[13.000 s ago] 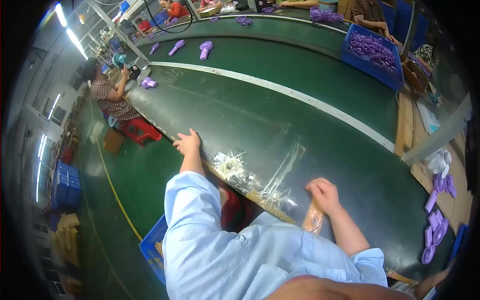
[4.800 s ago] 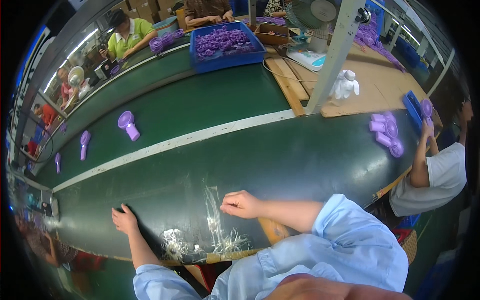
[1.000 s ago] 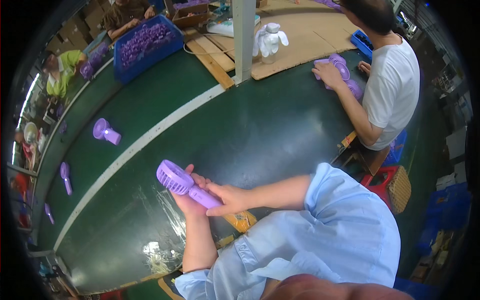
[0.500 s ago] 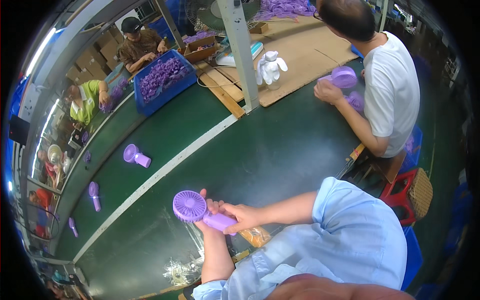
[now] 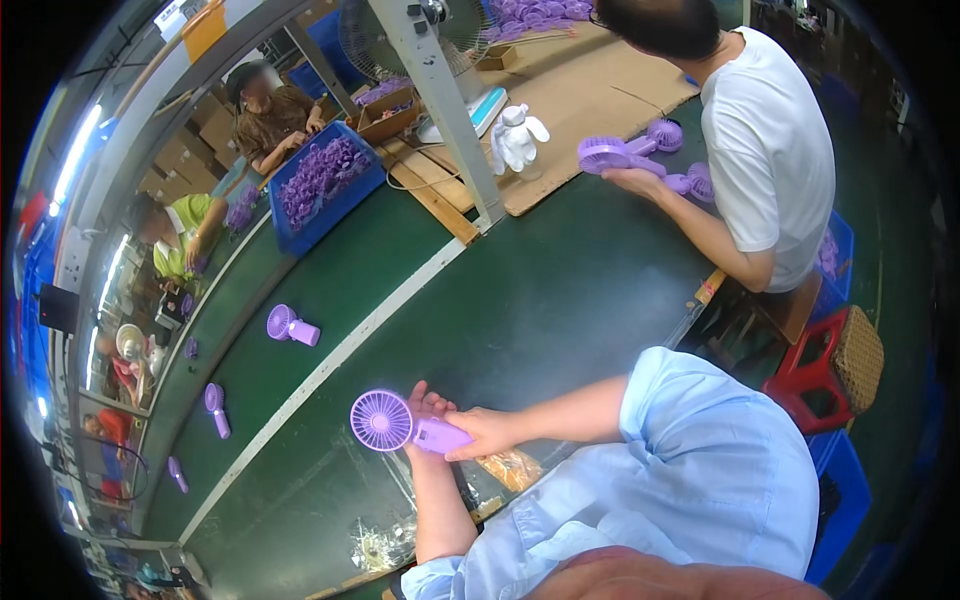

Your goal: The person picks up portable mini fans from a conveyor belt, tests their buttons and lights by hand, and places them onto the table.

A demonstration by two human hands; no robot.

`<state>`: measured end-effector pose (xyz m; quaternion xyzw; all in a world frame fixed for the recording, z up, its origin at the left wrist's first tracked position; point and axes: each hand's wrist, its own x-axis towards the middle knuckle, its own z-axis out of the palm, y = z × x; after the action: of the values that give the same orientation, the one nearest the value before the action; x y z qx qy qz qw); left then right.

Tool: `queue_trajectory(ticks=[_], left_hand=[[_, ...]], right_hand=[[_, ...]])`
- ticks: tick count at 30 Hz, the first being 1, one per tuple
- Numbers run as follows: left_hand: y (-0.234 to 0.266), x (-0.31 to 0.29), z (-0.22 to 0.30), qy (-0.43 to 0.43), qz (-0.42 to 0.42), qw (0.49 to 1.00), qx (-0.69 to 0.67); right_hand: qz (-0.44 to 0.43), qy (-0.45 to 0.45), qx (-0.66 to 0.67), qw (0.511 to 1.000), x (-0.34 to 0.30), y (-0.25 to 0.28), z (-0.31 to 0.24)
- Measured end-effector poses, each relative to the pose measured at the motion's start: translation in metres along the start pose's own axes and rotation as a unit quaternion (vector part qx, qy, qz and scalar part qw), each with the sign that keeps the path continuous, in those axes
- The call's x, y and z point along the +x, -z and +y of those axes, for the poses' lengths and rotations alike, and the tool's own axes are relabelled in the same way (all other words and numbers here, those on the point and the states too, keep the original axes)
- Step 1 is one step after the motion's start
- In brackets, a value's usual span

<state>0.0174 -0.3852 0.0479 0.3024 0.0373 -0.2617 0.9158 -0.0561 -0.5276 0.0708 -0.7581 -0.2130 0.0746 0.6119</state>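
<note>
A purple handheld fan with a round slatted head is held over the green work surface in front of me. My right hand comes from the right and grips the lower end of its handle. Behind the fan is my left hand, palm up with its fingers stretched out, partly covered by the handle. Whether the handle rests on that palm I cannot tell. Farther left on the green belt lie more purple handheld fans, the nearest fan with its handle pointing right.
A white strip divides the green surface. At the far left stands a blue bin of purple parts. A white glove stands upright by the cardboard. To the right a co-worker in a white shirt holds a purple fan.
The fan's head has turned to face up more squarely, and the left fingers have straightened away from the handle. The co-worker's fan has moved left. The view has shifted slightly.
</note>
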Motion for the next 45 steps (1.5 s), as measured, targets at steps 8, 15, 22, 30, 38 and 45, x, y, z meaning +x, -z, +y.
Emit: queue_trajectory(ticks=[8,15,22,30,38,45], left_hand=[[0.007,-0.007,0.000,0.006,-0.062,0.998,-0.030],[0.017,-0.005,0.004,0.007,-0.126,0.992,-0.011],[0.008,-0.009,0.004,-0.001,-0.133,0.991,-0.013],[0.006,-0.007,0.003,-0.011,-0.163,0.987,-0.005],[0.011,-0.008,0.001,-0.023,-0.170,0.985,0.005],[-0.015,-0.019,0.022,-0.128,0.181,0.953,0.204]], right_hand=[[-0.017,0.001,0.051,0.999,-0.003,0.001,-0.006],[-0.041,-0.004,0.026,0.999,-0.002,-0.003,0.000],[-0.047,0.036,-0.031,0.998,-0.003,0.000,-0.001],[-0.022,0.076,-0.050,0.996,-0.001,0.000,0.002],[-0.073,0.007,0.009,0.997,-0.005,0.005,-0.010],[0.001,-0.019,0.028,0.999,-0.015,0.011,-0.017]])
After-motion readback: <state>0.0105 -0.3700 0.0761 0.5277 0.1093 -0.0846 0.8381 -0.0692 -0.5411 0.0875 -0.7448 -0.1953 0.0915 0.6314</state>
